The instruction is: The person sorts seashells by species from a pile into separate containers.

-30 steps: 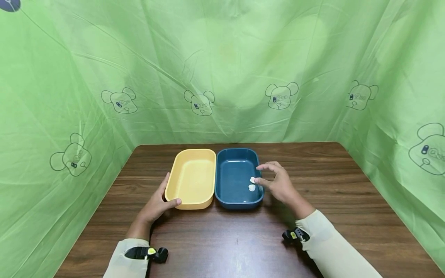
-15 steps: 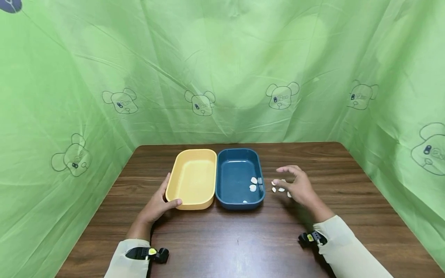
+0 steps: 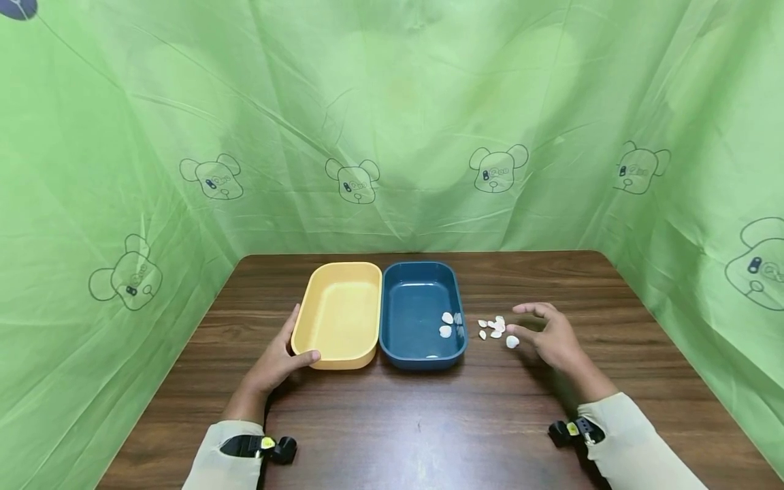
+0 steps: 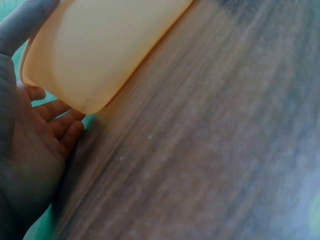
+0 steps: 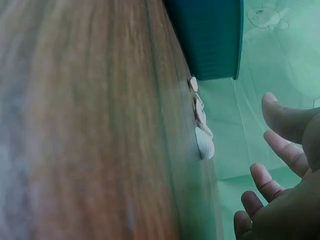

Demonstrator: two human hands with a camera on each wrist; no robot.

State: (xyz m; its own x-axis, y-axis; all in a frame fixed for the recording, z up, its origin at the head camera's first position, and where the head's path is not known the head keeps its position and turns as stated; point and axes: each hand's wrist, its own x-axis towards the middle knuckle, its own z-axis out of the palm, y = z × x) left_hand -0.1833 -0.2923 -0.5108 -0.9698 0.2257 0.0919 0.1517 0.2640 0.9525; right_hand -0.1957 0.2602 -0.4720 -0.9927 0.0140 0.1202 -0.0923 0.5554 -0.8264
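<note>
Head view: a green curtain (image 3: 404, 102), printed with outlined bear faces, rises at the far side, left and right of a brown wooden table (image 3: 392, 415). On the table's far half stand a yellow tub (image 3: 339, 316), left, and a blue tub (image 3: 413, 309), just beside it on the right. The left hand (image 3: 273, 363) grasps the yellow tub's near left corner, thumb on the rim, fingers along the outer wall. The right hand (image 3: 554, 337) holds nothing, its thumb and fingers parted. A black band (image 3: 241, 446) sits at each wrist. White shells (image 3: 500, 324) lie clustered between the blue tub and the right hand. Two loose shells (image 3: 445, 331) lie inside the blue tub, toward its right wall. One single shell (image 3: 512, 342) lies just beside the cluster, near the right thumb.
</note>
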